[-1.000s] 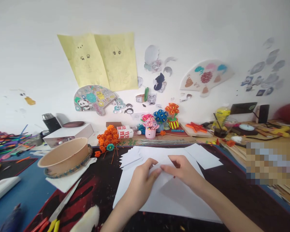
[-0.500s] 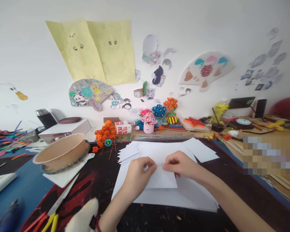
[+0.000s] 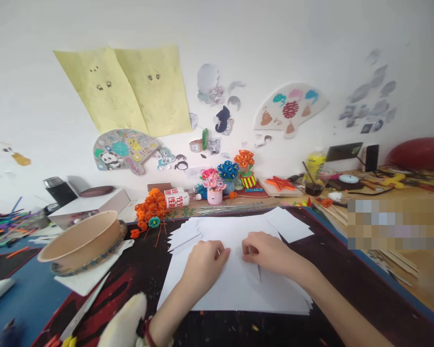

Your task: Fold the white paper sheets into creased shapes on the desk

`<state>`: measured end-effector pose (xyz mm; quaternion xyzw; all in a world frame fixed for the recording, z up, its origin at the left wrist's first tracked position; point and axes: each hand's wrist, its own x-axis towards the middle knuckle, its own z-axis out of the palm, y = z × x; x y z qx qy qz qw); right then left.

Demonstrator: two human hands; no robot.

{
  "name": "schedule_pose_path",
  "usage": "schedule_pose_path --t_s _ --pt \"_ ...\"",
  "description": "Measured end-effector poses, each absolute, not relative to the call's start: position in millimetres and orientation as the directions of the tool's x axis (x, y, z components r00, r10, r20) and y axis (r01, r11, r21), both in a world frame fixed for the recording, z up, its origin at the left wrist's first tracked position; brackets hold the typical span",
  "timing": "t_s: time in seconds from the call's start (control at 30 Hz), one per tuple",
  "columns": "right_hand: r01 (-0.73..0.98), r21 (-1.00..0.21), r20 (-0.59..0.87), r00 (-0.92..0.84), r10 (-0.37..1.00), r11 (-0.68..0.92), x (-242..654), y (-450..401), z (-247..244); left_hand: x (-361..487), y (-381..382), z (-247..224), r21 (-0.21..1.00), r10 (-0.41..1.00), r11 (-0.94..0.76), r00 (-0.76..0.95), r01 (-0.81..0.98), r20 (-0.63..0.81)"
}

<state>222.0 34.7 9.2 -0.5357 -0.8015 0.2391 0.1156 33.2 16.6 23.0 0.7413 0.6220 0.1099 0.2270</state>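
A stack of large white sheets [image 3: 238,299] lies on the dark mat in front of me. My left hand [image 3: 207,262] is over its left half, thumb and fingers pinched on a white paper that blends with the stack. To its right, my right hand [image 3: 265,250] is closed on the same small white paper, whose edge shows just below the fingers. Small cut white pieces [image 3: 184,234] lie at the upper left of the stack, and another white sheet [image 3: 291,224] lies at its upper right.
Scissors [image 3: 85,308] and a beige bowl [image 3: 81,238] are on the left. Along the wall stand orange flowers [image 3: 152,207], a pink flower pot [image 3: 214,195] and a striped pot [image 3: 248,180]. A yellow bottle [image 3: 314,166] and thin sticks [image 3: 398,258] are at the right.
The small paper has been turned from lying flat to nearly edge-on between my hands. My hands are slightly farther apart, and the view has shifted.
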Motion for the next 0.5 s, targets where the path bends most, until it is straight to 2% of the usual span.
schedule_pose_path --t_s 0.17,0.37,0.5 --pt "0.820 -0.435 -0.055 -0.435 0.899 0.371 221.2 33.2 7.4 39.3 37.3 22.2 0.580 0.869 -0.051 0.322 0.813 -0.375" --pt "0.807 -0.415 -0.034 -0.475 0.879 0.420 218.6 39.4 1.7 40.2 61.5 19.5 0.612 0.771 0.040 0.365 0.790 -0.522" --pt "0.813 -0.414 -0.039 -0.465 0.884 0.410 218.2 41.5 0.6 44.5 70.6 17.3 0.611 0.737 0.075 0.369 0.788 -0.567"
